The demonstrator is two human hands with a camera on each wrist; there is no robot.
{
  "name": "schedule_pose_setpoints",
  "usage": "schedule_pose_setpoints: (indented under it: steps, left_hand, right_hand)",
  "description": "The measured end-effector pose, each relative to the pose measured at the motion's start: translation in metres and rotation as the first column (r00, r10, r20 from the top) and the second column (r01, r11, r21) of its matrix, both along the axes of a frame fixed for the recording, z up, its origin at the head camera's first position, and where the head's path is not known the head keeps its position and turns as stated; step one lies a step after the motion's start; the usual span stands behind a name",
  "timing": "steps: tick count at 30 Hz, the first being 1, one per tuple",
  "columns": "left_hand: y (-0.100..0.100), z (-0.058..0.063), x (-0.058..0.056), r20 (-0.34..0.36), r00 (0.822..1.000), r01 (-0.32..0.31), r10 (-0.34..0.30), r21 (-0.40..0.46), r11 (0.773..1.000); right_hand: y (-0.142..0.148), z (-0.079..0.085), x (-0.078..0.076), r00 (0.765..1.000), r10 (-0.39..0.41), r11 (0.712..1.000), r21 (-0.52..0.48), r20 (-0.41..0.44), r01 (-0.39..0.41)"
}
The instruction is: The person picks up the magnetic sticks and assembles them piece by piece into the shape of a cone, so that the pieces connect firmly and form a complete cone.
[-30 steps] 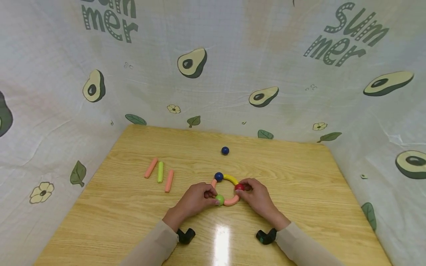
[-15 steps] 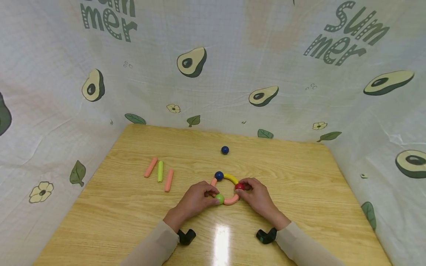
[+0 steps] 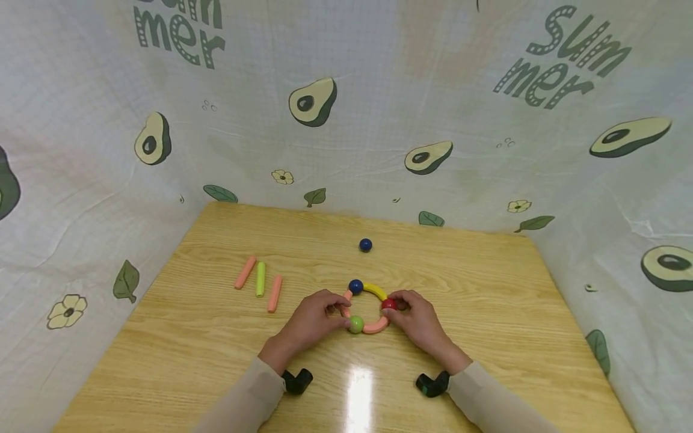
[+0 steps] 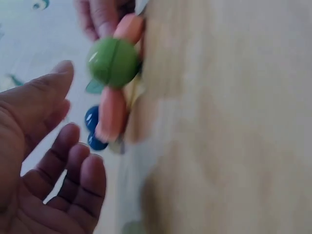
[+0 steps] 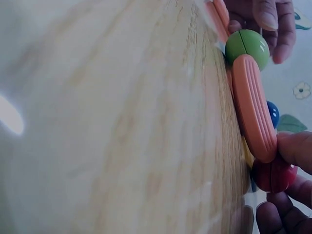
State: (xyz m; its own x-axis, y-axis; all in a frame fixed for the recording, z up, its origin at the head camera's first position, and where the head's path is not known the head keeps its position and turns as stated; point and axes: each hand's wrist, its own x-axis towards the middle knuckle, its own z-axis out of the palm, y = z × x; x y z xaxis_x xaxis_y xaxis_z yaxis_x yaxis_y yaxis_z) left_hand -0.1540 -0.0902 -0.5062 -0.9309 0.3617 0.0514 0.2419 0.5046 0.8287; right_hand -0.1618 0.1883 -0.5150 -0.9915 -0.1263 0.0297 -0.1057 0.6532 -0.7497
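A ring of curved rods and balls lies on the table. Its parts are a blue ball (image 3: pixel 355 287), a yellow curved rod (image 3: pixel 375 291), a red ball (image 3: pixel 388 305), a green ball (image 3: pixel 355 325) and two salmon curved rods, one of them in front (image 5: pixel 254 107). My left hand (image 3: pixel 314 319) is at the ring's left side. In the left wrist view its thumb and fingers are spread, with a gap between them and the green ball. My right hand (image 3: pixel 419 319) pinches the red ball between thumb and fingers, partly covering it.
A loose blue ball (image 3: pixel 366 245) sits behind the ring. To the left lie a green straight rod (image 3: pixel 261 279) and two salmon straight rods, the nearer one (image 3: pixel 275 294) closest to my left hand. A patterned cloth (image 3: pixel 368 120) hangs around the table (image 3: pixel 476 270).
My left hand has let go of the green ball and drawn back slightly to the left. My right hand stays at the red ball, and the ring keeps its place.
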Motion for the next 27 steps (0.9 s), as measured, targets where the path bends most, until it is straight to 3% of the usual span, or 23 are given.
schedule_pose_setpoints:
  steps: [9,13,17,21,27]
  left_hand:
    - [-0.046,0.005,-0.005,-0.044,0.980,-0.191,0.195,0.087,0.978]
    - [-0.077,0.000,0.003,-0.037,0.948,-0.308,0.315,0.129,0.943]
    - [-0.098,-0.007,0.014,-0.015,0.909,-0.413,0.417,0.109,0.904]
    - [-0.105,-0.011,0.019,0.003,0.891,-0.454,0.455,0.074,0.888]
    - [-0.102,-0.010,0.018,-0.001,0.879,-0.476,0.477,0.030,0.879]
  right_hand:
    - [-0.002,0.000,0.000,1.000,0.003,1.000,-0.020,0.007,-0.003]
    - [-0.002,-0.001,0.000,1.000,0.013,0.999,-0.034,0.010,-0.013]
    - [-0.001,-0.001,0.000,1.000,0.009,1.000,-0.030,0.009,-0.009]
    - [0.001,-0.002,0.000,1.000,0.003,1.000,-0.022,0.008,-0.003]
    - [0.000,0.000,0.000,1.000,0.008,1.000,-0.021,0.019,-0.008]
